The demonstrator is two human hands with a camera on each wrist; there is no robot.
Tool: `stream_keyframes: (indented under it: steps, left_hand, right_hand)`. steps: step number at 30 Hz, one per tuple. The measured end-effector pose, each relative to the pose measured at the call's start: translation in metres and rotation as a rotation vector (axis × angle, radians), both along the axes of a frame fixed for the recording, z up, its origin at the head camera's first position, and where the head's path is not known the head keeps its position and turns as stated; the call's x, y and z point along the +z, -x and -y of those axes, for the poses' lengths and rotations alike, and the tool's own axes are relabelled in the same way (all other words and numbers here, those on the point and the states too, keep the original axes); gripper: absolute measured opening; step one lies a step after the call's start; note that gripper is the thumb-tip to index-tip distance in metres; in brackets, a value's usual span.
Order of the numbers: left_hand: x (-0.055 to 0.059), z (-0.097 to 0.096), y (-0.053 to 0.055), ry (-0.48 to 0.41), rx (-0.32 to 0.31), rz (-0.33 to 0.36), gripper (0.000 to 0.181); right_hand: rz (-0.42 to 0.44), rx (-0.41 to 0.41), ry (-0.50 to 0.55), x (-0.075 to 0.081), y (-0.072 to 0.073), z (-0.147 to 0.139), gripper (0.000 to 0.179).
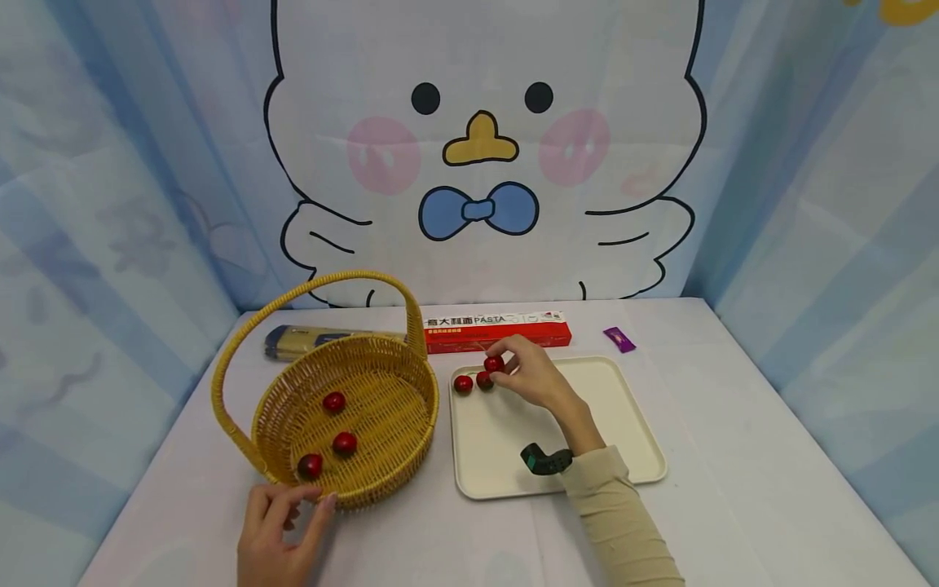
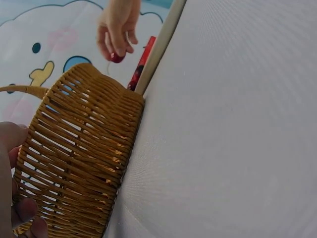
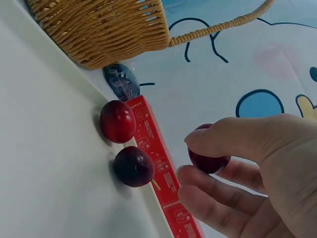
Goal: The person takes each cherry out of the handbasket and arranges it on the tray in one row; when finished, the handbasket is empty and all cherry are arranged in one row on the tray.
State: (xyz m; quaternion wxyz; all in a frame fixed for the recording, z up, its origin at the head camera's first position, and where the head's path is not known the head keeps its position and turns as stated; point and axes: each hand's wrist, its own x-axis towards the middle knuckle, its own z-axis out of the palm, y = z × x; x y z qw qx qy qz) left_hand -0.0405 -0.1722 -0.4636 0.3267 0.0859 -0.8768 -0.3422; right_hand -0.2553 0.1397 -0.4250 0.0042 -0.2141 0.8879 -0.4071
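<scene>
My right hand (image 1: 539, 379) pinches a dark red cherry (image 3: 210, 161) between thumb and fingers, held over the far left corner of a cream tray (image 1: 513, 477). Two more cherries lie in that corner, a brighter red cherry (image 3: 118, 121) and a darker cherry (image 3: 133, 166). At the near side of a yellow wicker basket (image 1: 396, 469), my left hand (image 1: 275, 538) grips the rim with thumb and fingers. Inside the basket sit three cherries: one cherry (image 1: 333, 402) toward the back, another cherry (image 1: 345, 443) mid-floor, and a third cherry (image 1: 310, 466) by the near-left wall.
Behind the tray lies a red and white pasta box (image 1: 506, 333). A clear pack of pasta (image 1: 301, 341) lies behind the basket, partly covered by it. One small purple packet (image 1: 619, 339) lies at the back right. The basket's tall handle (image 1: 315, 285) arches up over its left side.
</scene>
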Motion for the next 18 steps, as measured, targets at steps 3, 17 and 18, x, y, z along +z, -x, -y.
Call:
stream_keyframes:
  steps: [3, 17, 18]
  left_hand:
    - [0.001, 0.000, -0.001, -0.001, 0.006, 0.008, 0.020]
    - [-0.003, 0.001, 0.001, 0.003, -0.007, -0.033, 0.022]
    - [-0.003, 0.001, 0.001, 0.003, -0.006, -0.032, 0.022]
  right_hand:
    - [-0.016, -0.013, -0.019, -0.005, 0.003, -0.002, 0.029]
    - [0.045, -0.109, -0.106, -0.017, 0.008, -0.008, 0.030]
    - [0.045, -0.112, -0.115, -0.018, 0.008, -0.008, 0.030]
